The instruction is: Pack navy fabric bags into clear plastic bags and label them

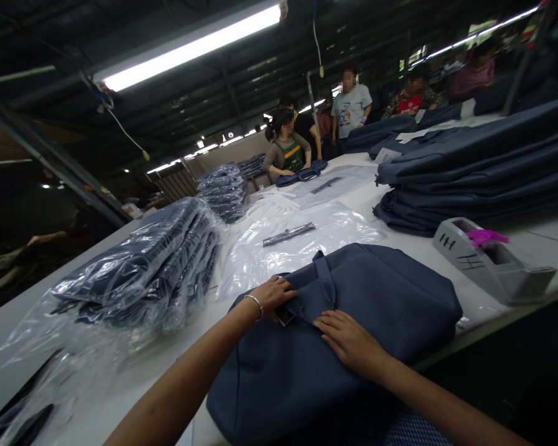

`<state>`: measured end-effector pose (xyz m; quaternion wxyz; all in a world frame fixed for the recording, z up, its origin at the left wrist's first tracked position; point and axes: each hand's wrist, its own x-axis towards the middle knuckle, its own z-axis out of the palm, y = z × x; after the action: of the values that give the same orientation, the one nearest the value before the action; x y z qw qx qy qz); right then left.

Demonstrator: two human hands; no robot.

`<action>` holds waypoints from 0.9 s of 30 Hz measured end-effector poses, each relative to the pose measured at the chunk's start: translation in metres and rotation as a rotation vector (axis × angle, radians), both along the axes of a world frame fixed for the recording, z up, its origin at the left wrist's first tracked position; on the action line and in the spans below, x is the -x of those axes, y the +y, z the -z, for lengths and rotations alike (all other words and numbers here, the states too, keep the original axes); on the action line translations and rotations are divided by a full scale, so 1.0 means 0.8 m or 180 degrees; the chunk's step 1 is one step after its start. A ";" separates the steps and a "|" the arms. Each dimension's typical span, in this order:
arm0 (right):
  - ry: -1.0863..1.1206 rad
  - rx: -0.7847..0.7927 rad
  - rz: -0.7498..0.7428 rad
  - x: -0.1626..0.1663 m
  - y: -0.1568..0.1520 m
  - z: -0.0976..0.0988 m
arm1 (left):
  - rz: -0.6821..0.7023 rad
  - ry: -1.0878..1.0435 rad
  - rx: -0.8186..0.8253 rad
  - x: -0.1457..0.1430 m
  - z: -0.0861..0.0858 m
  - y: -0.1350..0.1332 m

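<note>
A dark blue fabric bag (376, 303) lies flat on the white table (23, 322) in front of me. My left hand (273, 293), with a silver bracelet on its wrist, rests on the bag's upper left part, fingers curled over a small dark tag. My right hand (348, 339) lies flat on the bag's middle, fingers stretched toward the left hand. The bag's handle (324, 279) runs up between the two hands.
A stack of plastic-wrapped blue bags (158, 266) stands at left, another (225, 189) farther back. Clear plastic sleeves (297, 241) lie behind my bag. A grey tape dispenser (490, 257) sits at right, below piled unwrapped blue bags (483, 173). Several people stand at the far end.
</note>
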<state>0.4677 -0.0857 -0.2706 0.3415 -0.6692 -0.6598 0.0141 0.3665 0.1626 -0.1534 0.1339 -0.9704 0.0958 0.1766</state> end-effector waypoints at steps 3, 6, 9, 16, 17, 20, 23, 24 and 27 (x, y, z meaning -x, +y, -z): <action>-0.0006 0.0041 -0.0042 -0.001 0.000 -0.001 | 0.0021 -0.0032 0.0076 0.010 0.002 0.001; -0.0010 0.0078 -0.0082 -0.002 0.000 -0.002 | 0.0008 -0.0095 0.0245 0.017 0.007 0.002; -0.0001 0.0109 -0.0106 -0.002 -0.001 -0.005 | -0.0036 -0.0158 0.0332 0.017 0.011 0.004; 0.0029 0.0128 -0.0143 -0.002 -0.002 -0.008 | -0.0056 -0.0150 0.0543 0.027 0.016 0.009; 0.0017 0.0141 -0.0151 -0.002 -0.002 -0.008 | -0.0068 -0.0208 0.0577 0.032 0.015 0.004; 0.0013 0.0123 -0.0143 -0.001 -0.002 -0.005 | -0.0194 -0.0545 0.0707 0.052 0.013 -0.026; 0.0052 0.0086 -0.0122 -0.001 0.000 -0.001 | -0.0565 -0.0916 0.0846 0.070 0.027 -0.075; 0.0064 0.0093 -0.0121 -0.001 0.001 0.000 | -0.0745 -0.1014 0.0876 0.075 0.038 -0.090; 0.0142 0.0104 -0.0089 -0.001 0.002 -0.001 | -0.1286 -0.1266 0.0979 0.085 0.081 -0.121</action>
<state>0.4687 -0.0841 -0.2698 0.3449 -0.6649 -0.6610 0.0446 0.2984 0.0655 -0.2180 -0.0360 -0.9942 -0.1012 -0.0101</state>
